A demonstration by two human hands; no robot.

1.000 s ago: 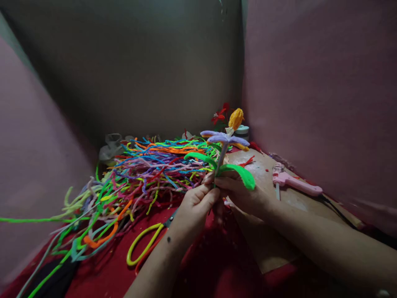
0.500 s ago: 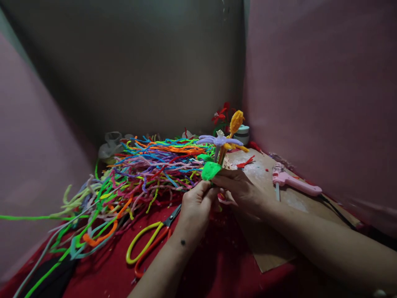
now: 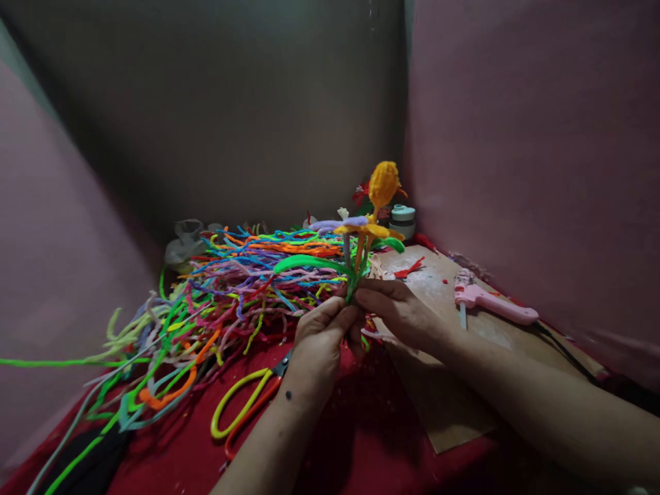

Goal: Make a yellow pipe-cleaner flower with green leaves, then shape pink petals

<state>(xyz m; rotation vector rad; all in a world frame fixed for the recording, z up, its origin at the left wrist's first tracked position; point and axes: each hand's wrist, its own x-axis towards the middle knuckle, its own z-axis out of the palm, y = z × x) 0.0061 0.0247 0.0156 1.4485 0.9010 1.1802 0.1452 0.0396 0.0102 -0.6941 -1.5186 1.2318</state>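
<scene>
Fuzzy flower bunch (image 3: 361, 229), centre frame: orange bud (image 3: 384, 184) above lilac petals (image 3: 327, 225) and green leaf (image 3: 309, 262); left hand (image 3: 320, 333) and right hand (image 3: 399, 313) pinch its stems (image 3: 359, 256). Bunch turned since earlier.

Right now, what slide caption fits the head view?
Bare left hand and right hand hold a fuzzy purple-and-orange flower bunch near a multicoloured fuzzy-strand heap.

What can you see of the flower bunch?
The flower bunch looks made of fuzzy pipe cleaners: a rounded orange head on top, flat purple petals and orange petals lower down, green leaves either side. It stands roughly upright, stems gathered between the left hand and right hand; the gripped part is hidden.
</scene>
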